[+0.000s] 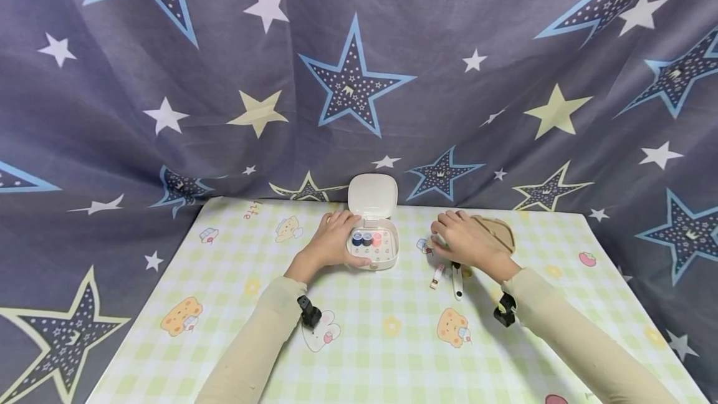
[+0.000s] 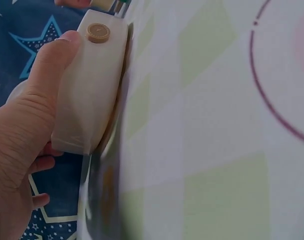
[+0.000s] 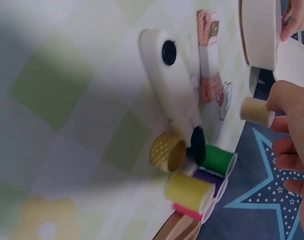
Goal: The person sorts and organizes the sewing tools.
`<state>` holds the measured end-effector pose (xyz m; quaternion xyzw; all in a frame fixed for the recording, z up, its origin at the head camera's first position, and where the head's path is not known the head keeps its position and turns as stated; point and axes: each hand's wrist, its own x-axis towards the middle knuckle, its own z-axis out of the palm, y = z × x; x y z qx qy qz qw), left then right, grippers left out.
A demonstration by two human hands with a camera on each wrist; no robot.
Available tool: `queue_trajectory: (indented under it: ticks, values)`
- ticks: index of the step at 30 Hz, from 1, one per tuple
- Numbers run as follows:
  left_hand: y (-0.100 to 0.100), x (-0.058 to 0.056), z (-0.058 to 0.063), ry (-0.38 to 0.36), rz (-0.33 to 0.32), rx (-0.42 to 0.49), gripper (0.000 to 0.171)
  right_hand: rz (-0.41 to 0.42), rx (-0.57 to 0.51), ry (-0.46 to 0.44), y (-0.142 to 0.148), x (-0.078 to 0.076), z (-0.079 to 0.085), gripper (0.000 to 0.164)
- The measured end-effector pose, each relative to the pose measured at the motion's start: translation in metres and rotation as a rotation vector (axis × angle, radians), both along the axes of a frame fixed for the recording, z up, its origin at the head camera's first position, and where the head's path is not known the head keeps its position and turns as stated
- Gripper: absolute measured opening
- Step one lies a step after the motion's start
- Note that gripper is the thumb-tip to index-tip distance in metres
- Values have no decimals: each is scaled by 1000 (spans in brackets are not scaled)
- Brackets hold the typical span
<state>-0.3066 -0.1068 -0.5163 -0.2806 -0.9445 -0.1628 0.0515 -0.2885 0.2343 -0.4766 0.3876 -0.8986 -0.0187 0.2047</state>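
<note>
**Tan spool in right hand, box in left**

Tan spool (image 3: 256,111) held up off the table (image 1: 359,354), to the right of box; long axis roughly upright, one end facing down. Right hand (image 1: 464,239) pinches it by thumb and fingers. Left hand (image 1: 331,243) grips the white box (image 1: 386,263), thumb at front near button (image 2: 98,33). Lid (image 1: 373,195) raised at back; three spools (image 1: 367,239) inside, in a row. Near right hand: white cutter (image 3: 171,85), thimble (image 3: 167,152), yellow spool (image 3: 190,192), green spool (image 3: 218,160).

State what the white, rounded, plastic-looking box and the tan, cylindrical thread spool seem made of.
White box: probably rigid plastic; smooth, satin-looking, with moulded-looking rounded corners. Tan spool: matte, apparently textile thread, fibre unclear; its smooth white end rims suggest plastic.
</note>
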Motion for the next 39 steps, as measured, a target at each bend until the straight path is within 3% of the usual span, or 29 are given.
queue_trajectory:
  ticks: [6, 18, 39]
  values:
    - [-1, -2, -1, 18, -6, -12, 109, 19, -95, 5, -13, -2, -1, 15]
    - [1, -1, 2, 4, 6, 1, 110, 55, -147, -53, -44, -7, 20, 13]
    - [1, -1, -3, 8, 6, 23, 109, 42, -57, -143, -83, -11, 26, 15]
